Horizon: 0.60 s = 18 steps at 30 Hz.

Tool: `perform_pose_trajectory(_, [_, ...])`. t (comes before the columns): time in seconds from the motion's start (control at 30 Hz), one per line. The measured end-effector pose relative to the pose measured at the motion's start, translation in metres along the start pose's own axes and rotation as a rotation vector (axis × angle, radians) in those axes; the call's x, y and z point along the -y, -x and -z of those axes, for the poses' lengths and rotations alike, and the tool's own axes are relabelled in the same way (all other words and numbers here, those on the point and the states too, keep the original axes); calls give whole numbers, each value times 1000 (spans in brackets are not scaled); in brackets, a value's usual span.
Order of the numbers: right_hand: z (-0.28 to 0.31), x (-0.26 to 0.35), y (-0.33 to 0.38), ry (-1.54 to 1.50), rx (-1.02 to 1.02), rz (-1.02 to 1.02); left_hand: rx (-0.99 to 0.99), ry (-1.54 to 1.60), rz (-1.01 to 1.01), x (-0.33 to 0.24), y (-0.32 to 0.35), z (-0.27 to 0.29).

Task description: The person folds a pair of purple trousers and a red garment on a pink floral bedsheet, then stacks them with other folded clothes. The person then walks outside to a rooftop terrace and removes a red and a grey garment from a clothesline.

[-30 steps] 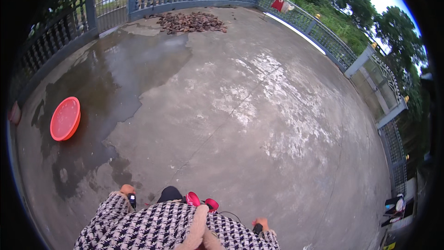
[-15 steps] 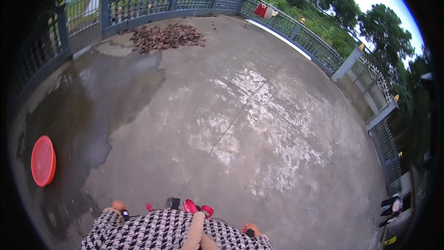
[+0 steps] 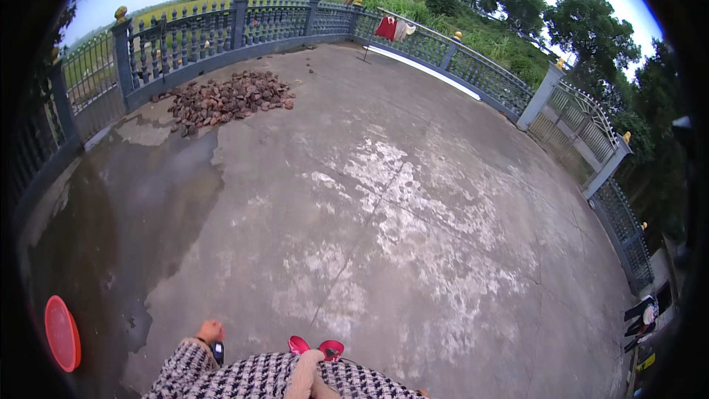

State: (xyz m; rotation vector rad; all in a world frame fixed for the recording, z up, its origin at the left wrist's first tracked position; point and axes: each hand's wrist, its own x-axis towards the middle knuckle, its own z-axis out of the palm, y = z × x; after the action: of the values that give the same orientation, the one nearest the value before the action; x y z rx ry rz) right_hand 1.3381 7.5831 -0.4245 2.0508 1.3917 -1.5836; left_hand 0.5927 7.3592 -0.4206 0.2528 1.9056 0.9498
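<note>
My left hand (image 3: 212, 331) hangs at my left side, out of a houndstooth sleeve with a dark watch at the wrist. Its fingers look curled in, and nothing shows in them. Of my right hand (image 3: 422, 392) only a sliver of skin shows at the lower edge; its fingers are hidden. A round red plastic basin (image 3: 63, 334) lies on the wet concrete to the left, nearer to my left hand than anything else but well apart from it. My pink shoes (image 3: 316, 346) show below me.
A heap of reddish-brown pieces (image 3: 229, 100) lies by the baluster fence (image 3: 185, 41) at the far left. A rack with red and pale cloths (image 3: 393, 28) stands at the back. Gates (image 3: 569, 129) close the right side. A puddle (image 3: 155, 199) covers the left ground.
The heap, fence and basin now sit lower and further left in view. My left hand has swung forward, while my right hand has dropped almost out of view.
</note>
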Motion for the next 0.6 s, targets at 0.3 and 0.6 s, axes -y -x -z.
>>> perform_pose_trajectory(0.3, [161, 354, -181, 720, -269, 643, 308, -1075, -248, 17, -64, 22])
perform_pose_trajectory(0.6, [143, 589, -253, -14, -175, 220, 345, -1105, -96, -108, -337, 66])
